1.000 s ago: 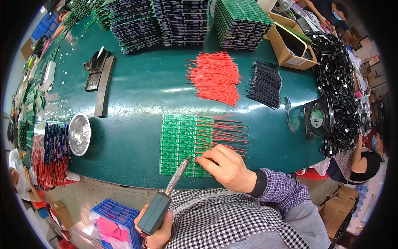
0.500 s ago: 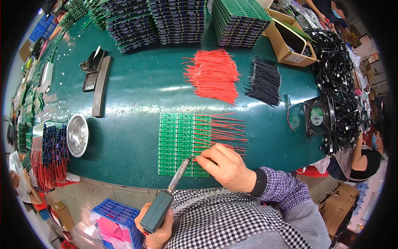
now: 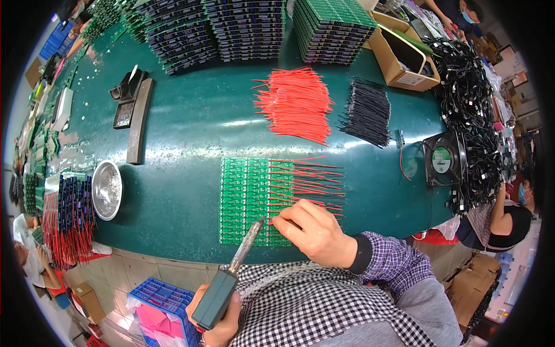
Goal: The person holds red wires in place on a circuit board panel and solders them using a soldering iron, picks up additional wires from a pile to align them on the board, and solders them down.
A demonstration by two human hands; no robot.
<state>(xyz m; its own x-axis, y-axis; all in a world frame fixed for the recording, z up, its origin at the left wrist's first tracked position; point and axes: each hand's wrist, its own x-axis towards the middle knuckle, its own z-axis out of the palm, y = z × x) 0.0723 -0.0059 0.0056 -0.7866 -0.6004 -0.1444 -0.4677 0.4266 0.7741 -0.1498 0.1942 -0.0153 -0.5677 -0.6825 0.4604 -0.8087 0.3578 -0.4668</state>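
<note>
My left hand (image 3: 224, 325) is wrapped round the dark grey handle of a soldering iron (image 3: 245, 245), whose tip points up and right onto a green circuit board panel (image 3: 232, 199). My right hand (image 3: 317, 233) pinches a red wire (image 3: 272, 221) close to the iron's tip; its fingers partly hide the wire. Several red wires (image 3: 315, 180) lie in a row along the panel's right part, their free ends reaching past its right edge. Whether the tip touches the wire or only the board, I cannot make out.
Beyond the panel lie a pile of red wires (image 3: 293, 107) and a bundle of black wires (image 3: 366, 113). Stacked boards (image 3: 245, 29) line the back. On the left are a metal bowl (image 3: 107, 191) and an iron stand (image 3: 126, 98); a fan (image 3: 444, 160) and black cables (image 3: 469, 115) are at right.
The soldering iron and my left hand have shifted very slightly left. My right hand stays at nearly the same spot on the panel, still pinching.
</note>
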